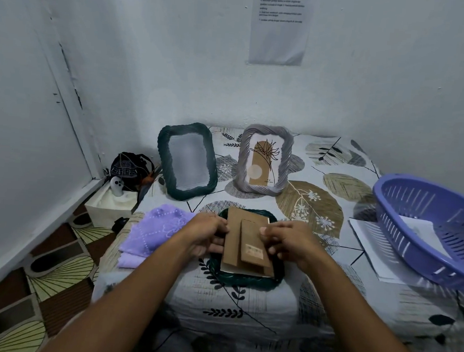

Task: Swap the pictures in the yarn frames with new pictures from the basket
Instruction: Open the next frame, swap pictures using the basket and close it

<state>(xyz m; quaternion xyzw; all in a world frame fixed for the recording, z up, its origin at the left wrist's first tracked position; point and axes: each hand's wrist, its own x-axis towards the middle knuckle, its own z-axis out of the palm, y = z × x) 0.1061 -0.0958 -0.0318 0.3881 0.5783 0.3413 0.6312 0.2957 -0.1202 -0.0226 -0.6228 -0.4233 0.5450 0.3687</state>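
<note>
A dark green yarn frame lies face down on the bed in front of me, its brown cardboard backing with a fold-out stand on top. My left hand grips the backing's left edge. My right hand grips its right edge, thumb on the stand. A second dark green yarn frame stands behind at the left with a blank pane. A grey yarn frame stands beside it and shows a plant drawing. The purple basket sits at the right with paper sheets inside.
A folded lilac cloth lies left of the frame I hold. A white sheet sticks out from under the basket. A black bag and a white box stand on the floor by the left wall.
</note>
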